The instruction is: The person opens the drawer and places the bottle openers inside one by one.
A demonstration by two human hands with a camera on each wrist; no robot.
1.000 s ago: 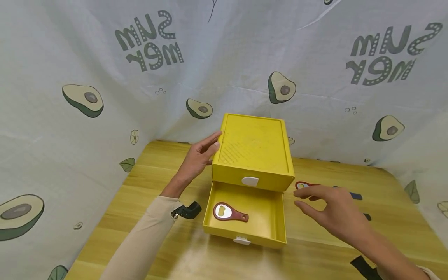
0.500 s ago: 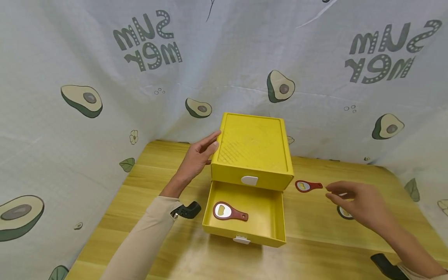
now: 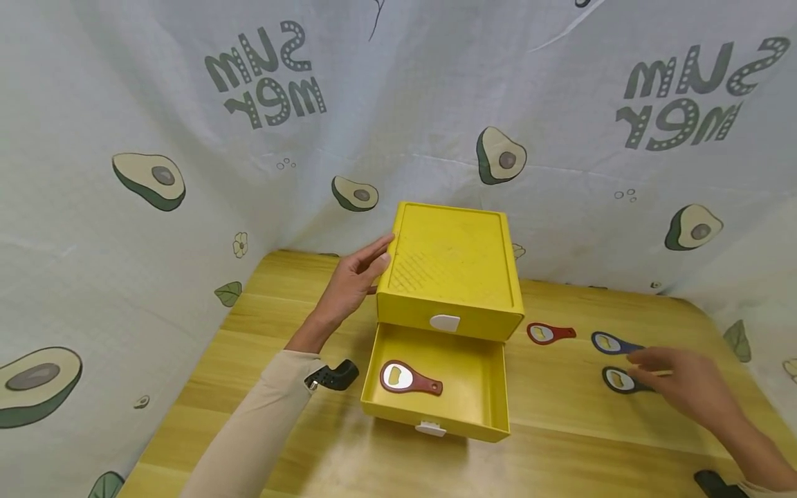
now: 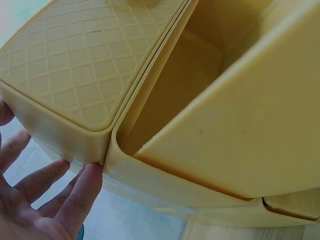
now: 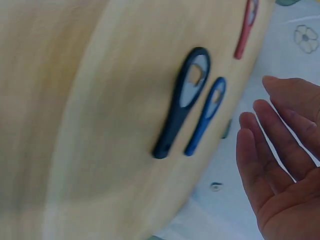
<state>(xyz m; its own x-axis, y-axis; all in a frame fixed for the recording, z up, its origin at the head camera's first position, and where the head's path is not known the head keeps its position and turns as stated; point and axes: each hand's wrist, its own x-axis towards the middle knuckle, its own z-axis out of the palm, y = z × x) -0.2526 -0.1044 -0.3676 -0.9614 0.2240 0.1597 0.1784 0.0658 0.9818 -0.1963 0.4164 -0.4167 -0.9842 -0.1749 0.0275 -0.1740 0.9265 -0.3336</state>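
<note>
Black opener (image 5: 176, 114) is looking light, stiff, pinchable mid-handle; right hand (image 3: 691, 386) is hovering, fingers parted; left hand (image 3: 349, 282), spread, is touching cabinet (image 3: 457, 252).

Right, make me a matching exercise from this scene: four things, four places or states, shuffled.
1. Left hand
2. Upper drawer
3. Lower drawer
4. Black opener

A. Lying flat on the table
B. Open, with a red opener inside
C. Against the side of the box
D. Closed

Pairs: 1-C, 2-D, 3-B, 4-A
</note>
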